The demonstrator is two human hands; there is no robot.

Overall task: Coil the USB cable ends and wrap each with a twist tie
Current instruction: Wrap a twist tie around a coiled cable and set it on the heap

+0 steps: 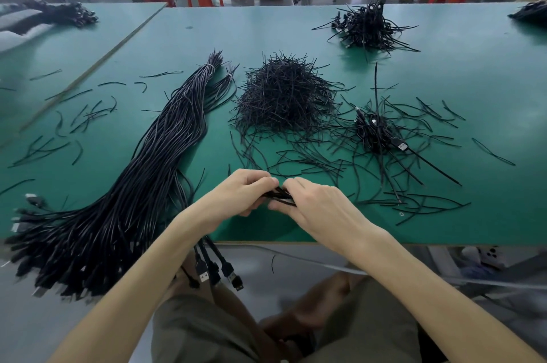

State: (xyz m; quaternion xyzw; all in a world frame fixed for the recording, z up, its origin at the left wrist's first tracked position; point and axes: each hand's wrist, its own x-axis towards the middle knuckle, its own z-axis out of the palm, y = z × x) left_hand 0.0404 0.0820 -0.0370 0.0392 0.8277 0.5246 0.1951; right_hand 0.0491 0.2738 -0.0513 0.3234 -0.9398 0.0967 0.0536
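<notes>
Down at six o'clock, nearest us, the person's lap (201,330), with both forearms reaching up from it to the near edge of the green surface (488,81). The left hand (236,196) and right hand (313,202) meet in the middle. The fingers of both are curled round a small black coil of cable (279,196), held just above the surface. It's pinched from both sides, I'd say so the loops can't spring open while a tie goes on. Is a tie on it already? Can't tell, the fingers hide it.

At nine o'clock from the hands lies the big bundle of uncoiled cables (142,179), slanting, its plugs (219,270) hanging off the near edge, handy for the left hand. At twelve o'clock sits the heap of twist ties (284,93), strays scattered toward the hands, all in easy reach. At two o'clock is a small pile of coiled cables (376,131), and farther out at one o'clock a bigger pile (370,25), kept well apart from the raw stock. My read: mid-wrap on this one, and plenty left.
</notes>
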